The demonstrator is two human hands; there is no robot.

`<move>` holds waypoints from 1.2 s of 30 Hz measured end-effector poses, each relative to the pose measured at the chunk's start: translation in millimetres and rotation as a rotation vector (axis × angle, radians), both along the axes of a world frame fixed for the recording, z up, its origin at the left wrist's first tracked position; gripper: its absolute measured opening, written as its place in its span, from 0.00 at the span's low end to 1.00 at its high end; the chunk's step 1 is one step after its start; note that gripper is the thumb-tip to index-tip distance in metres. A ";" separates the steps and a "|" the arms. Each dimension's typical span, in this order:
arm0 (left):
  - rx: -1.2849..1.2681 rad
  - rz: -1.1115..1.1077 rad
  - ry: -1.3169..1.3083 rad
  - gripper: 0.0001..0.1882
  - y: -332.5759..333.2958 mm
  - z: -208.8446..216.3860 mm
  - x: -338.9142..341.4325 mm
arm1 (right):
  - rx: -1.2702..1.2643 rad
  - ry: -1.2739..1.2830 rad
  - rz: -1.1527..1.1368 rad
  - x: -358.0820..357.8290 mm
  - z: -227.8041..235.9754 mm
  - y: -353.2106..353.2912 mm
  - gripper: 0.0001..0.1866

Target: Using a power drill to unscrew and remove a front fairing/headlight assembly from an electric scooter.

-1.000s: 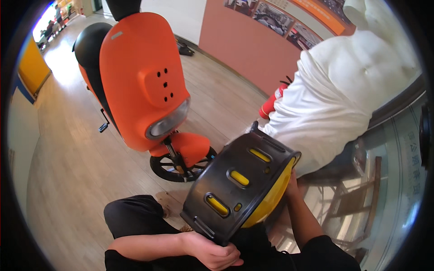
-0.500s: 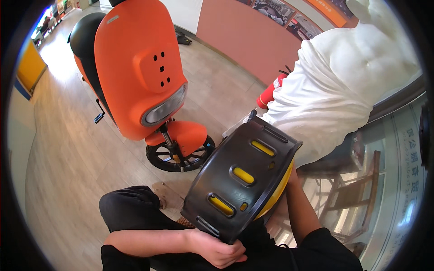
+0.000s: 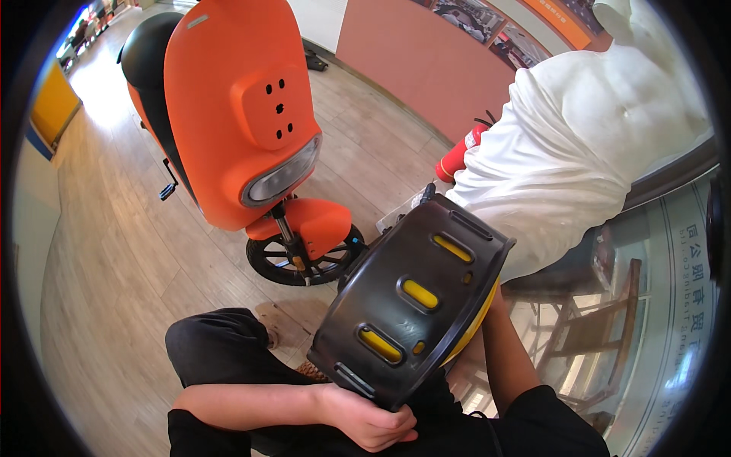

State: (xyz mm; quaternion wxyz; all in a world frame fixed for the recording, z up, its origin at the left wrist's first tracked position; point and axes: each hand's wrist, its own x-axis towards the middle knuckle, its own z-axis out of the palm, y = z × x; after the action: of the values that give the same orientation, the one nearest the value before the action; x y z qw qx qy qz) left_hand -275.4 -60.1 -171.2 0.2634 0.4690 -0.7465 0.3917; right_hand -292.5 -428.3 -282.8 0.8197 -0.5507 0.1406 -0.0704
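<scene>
In front of me, over my lap, is a curved black plastic shell (image 3: 407,305) with several long slots; a yellow part (image 3: 420,294) shows through them and along its right edge. My left hand (image 3: 373,423) is closed on the shell's near lower corner, fingers curled and the thumb along the bottom edge. From the right, my right forearm (image 3: 509,358) runs up behind the shell's yellow side; the hand itself is hidden there. Just beyond the shell, an orange electric scooter (image 3: 244,114) stands with its black front wheel (image 3: 304,259) close to it.
A white draped statue (image 3: 563,152) rises at the right, with a red fire extinguisher (image 3: 461,152) beside it. Behind them runs a pink wall panel (image 3: 411,68). Glass with printing (image 3: 678,305) fills the right side, and a wooden chair frame (image 3: 601,335) shows there.
The shell has tilted slightly and sits a little farther right in view. The scooter and statue have shifted slightly with the view. My left hand keeps its hold.
</scene>
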 end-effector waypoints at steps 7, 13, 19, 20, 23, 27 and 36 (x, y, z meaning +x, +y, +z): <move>0.008 0.007 0.025 0.15 0.2 -2.5 -3.3 | -0.041 0.006 -0.024 0.5 -4.7 -1.5 0.19; 0.005 -0.006 0.012 0.15 0.5 0.8 2.8 | 0.015 -0.021 0.007 4.8 2.4 0.7 0.20; 0.025 -0.018 0.062 0.08 7.4 4.3 7.5 | 0.067 0.141 -0.166 4.9 -4.2 0.2 0.25; 0.043 -0.025 0.119 0.03 14.0 7.5 14.8 | 0.104 0.100 -0.111 11.1 29.9 23.7 0.26; -0.409 0.350 0.265 0.19 11.9 28.6 48.4 | 0.044 0.056 0.026 9.0 41.8 18.6 0.26; -0.313 0.565 1.277 0.49 19.6 24.2 88.4 | -0.024 0.126 -0.027 33.2 78.4 37.1 0.26; 0.160 0.315 1.493 0.65 61.1 -10.7 132.5 | -0.540 0.236 0.215 80.6 137.7 31.0 0.23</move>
State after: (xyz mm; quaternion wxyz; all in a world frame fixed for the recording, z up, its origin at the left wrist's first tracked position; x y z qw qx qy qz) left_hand -142.9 1.1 -181.9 0.6041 0.7275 -0.3212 -0.0515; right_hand -211.9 -397.3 -145.1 0.6247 -0.7645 0.1522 0.0464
